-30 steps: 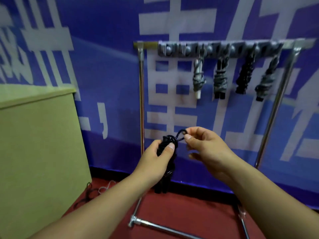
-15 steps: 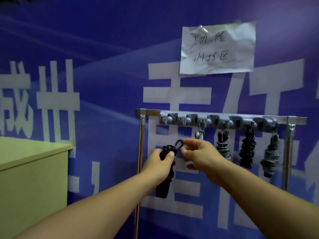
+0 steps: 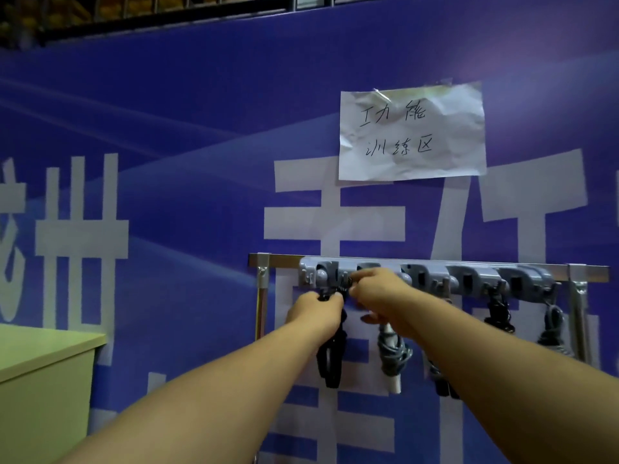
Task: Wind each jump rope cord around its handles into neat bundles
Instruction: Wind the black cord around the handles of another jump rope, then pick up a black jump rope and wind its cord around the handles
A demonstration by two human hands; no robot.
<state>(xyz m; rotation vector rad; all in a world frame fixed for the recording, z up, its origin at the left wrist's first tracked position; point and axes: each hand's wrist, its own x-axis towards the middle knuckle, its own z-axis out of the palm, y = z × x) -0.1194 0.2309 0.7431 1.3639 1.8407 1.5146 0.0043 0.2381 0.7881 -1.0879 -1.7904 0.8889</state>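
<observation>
- My left hand (image 3: 315, 313) grips the top of the black bundle (image 3: 331, 356), fingers curled round it; the handles hang below my fist.
- My right hand (image 3: 382, 296) pinches the bundle's cord loop (image 3: 345, 286) just right of my left hand, holding it up against the rack (image 3: 428, 272).
- The bundle sits under the rack's left end, between the left post (image 3: 261, 296) and a grey bundle (image 3: 393, 356).
- Further right under the rack hang more wound bundles, partly behind my right forearm.
- Above the rack a paper note (image 3: 412, 132) is taped to the blue banner (image 3: 167, 145).
- Left of the rack stands a green cabinet (image 3: 40, 380).
</observation>
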